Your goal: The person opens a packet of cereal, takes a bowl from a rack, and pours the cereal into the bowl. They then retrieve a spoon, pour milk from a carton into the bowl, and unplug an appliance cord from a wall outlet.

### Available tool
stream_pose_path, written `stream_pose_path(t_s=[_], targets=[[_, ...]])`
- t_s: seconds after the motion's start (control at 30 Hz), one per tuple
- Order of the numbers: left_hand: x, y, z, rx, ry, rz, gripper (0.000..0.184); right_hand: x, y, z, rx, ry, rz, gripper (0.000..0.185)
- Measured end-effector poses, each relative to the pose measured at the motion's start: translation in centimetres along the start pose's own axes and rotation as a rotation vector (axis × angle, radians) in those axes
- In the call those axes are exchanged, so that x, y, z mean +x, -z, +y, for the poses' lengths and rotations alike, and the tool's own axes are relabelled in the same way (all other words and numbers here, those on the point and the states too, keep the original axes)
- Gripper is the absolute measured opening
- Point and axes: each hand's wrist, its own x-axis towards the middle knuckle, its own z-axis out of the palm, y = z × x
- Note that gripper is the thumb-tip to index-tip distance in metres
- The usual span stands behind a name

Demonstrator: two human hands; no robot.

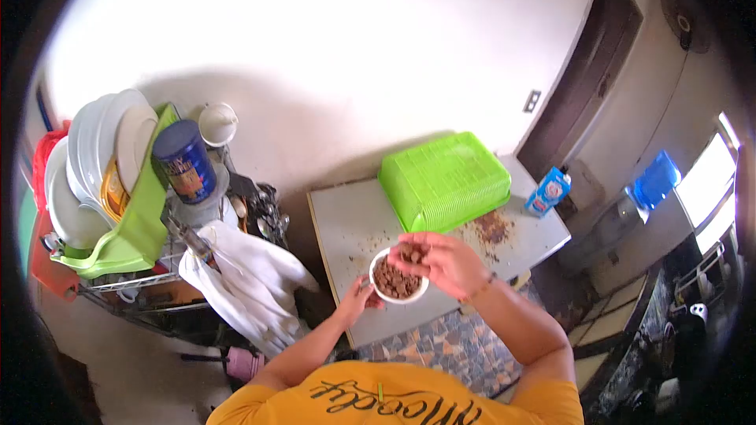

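Note:
A white bowl (422, 291) of brown crumbly pieces (398, 280) is at the near edge of the white table (346, 224). My left hand (361, 299) grips the bowl's left side, with the fingers curled against its wall. Over the bowl's upper right rim is my right hand (450, 264), its fingers closed around some of the brown pieces (413, 253). Behind the bowl lies a bright green plastic basket (445, 177), bottom up. Brown crumbs (490, 230) are scattered over the tabletop, thickest to the right of the basket.
A blue carton (549, 191) stands at the table's right end. To the left, a rack holds white plates (98, 149) in a green dish drainer (130, 232), a dark blue can (186, 161) and a hanging white cloth (240, 283). A dark door (583, 63) is at the back right.

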Motion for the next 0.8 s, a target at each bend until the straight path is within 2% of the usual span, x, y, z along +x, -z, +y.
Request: stream_pose_path(t_s=[0.1, 0.13, 0.17, 0.2, 0.23, 0.27, 0.37, 0.4, 0.5, 0.53, 0.57, 0.6, 0.67, 0.7, 0.77, 0.8], targets=[[0.4, 0.7, -0.7, -0.005, 0.001, -0.044, 0.044, -4.6, -8.9, -5.0, -0.220, -0.015, -0.174, 0.044], [-0.3, -0.1, 0.2, 0.006, -0.074, 0.018, 0.044, -6.6, -11.9, -6.9, -0.345, 0.002, -0.324, 0.045], [1.2, 2.1, -3.5, 0.294, -0.288, -0.088, 0.044, -8.2, -14.0, -8.4, -0.470, 0.019, -0.470, 0.047], [0.8, 1.3, -2.1, 0.160, -0.137, -0.056, 0.044, -8.7, -15.1, -8.9, -0.648, 0.345, -0.682, 0.045], [0.3, 0.5, -0.6, 0.020, 0.006, -0.005, 0.044, -9.0, -15.7, -8.7, -0.676, 0.504, -0.808, 0.043], [0.0, 0.0, 0.3, 0.017, -0.002, -0.016, 0.043, -9.2, -16.3, -8.6, -0.684, 0.667, -0.926, 0.042], [-0.3, 0.0, 0.3, 0.000, -0.001, -0.019, 0.043, -9.1, -16.4, -6.6, -0.476, 0.802, -0.908, 0.041], [-0.2, 0.1, 0.0, -0.010, -0.005, -0.019, 0.042, -9.3, -15.9, -7.2, -0.475, 0.691, -0.840, 0.041], [0.3, 0.5, -0.7, 0.005, -0.080, -0.028, 0.041, -10.8, -15.2, -8.9, -0.680, 0.567, -0.507, 0.045], [0.0, 0.3, -0.3, 0.001, -0.028, 0.000, 0.040, -11.4, -15.9, -7.0, -0.416, 0.522, -0.123, 0.044], [-0.2, 0.2, 0.3, -0.030, -0.051, 0.045, 0.040, -10.5, -14.7, -5.8, -0.271, 0.529, 0.022, 0.041], [-0.6, 0.0, 1.0, -0.078, -0.017, 0.044, 0.040, -9.0, -13.4, -4.9, -0.378, 0.592, 0.092, 0.040], [-0.9, 0.1, 0.2, -0.196, 0.044, 0.089, 0.040, -4.0, -8.3, -1.1, -0.375, 0.625, 0.213, 0.035], [-1.5, 0.0, 0.1, -0.237, 0.027, 0.131, 0.040, -1.5, -5.1, 1.0, -0.566, 0.598, 0.197, 0.031], [-2.9, 0.1, 0.7, -0.315, 0.118, 0.242, 0.038, 2.5, 2.3, 5.8, -0.959, 0.498, 0.202, 0.025], [-3.1, 1.0, -0.2, -0.337, 0.116, 0.213, 0.038, 3.7, 5.5, 8.2, -1.162, 0.422, 0.229, 0.022]])
